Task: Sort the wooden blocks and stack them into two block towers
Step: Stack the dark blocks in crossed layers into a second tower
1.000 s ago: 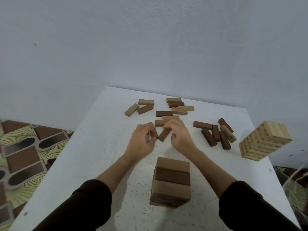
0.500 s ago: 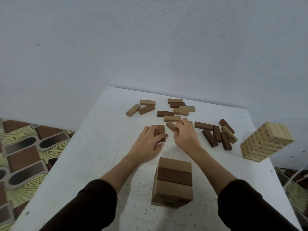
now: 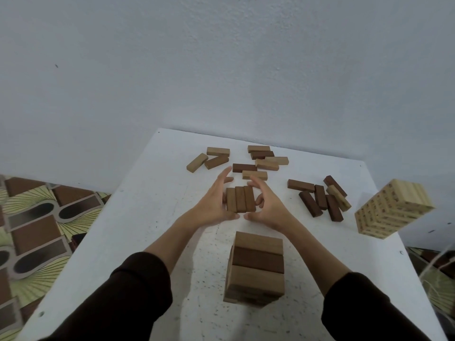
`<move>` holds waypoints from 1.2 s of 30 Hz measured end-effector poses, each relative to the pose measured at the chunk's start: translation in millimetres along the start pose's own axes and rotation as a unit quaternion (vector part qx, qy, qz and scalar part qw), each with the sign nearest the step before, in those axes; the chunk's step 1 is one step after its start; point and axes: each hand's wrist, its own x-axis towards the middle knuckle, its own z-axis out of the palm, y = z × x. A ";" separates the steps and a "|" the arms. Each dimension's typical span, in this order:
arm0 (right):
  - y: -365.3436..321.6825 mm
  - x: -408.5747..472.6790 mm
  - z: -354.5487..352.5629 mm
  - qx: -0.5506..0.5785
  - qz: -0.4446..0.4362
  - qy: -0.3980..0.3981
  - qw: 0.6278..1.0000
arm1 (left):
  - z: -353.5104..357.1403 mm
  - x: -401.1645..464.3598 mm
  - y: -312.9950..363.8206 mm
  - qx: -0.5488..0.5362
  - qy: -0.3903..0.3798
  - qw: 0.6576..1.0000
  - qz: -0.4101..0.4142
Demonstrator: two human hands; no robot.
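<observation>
Three blocks (image 3: 240,199) side by side, mid-table, beyond the near-edge tower (image 3: 257,268). My left hand (image 3: 213,205) and right hand (image 3: 267,207) cup them, fingers spread against the outer sides. Light, rigid, smooth wood: squeeze the long outer faces evenly, or the middle one slips.

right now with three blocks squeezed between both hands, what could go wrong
The row of three blocks is held only by side pressure from the left hand and right hand; the middle one could drop on lifting. Setting it down could nudge the near tower, whose layers already look slightly uneven.
</observation>
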 end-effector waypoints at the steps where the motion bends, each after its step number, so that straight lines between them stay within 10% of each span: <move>1: 1.1 -0.4 1.0 0.002 -0.004 -0.001 1.000 | -0.1 0.4 0.1 -0.004 -0.003 1.000 0.000; 36: -64.1 -41.2 -55.2 0.011 -0.108 0.007 0.994 | -42.2 -23.2 66.7 0.004 0.025 0.998 0.064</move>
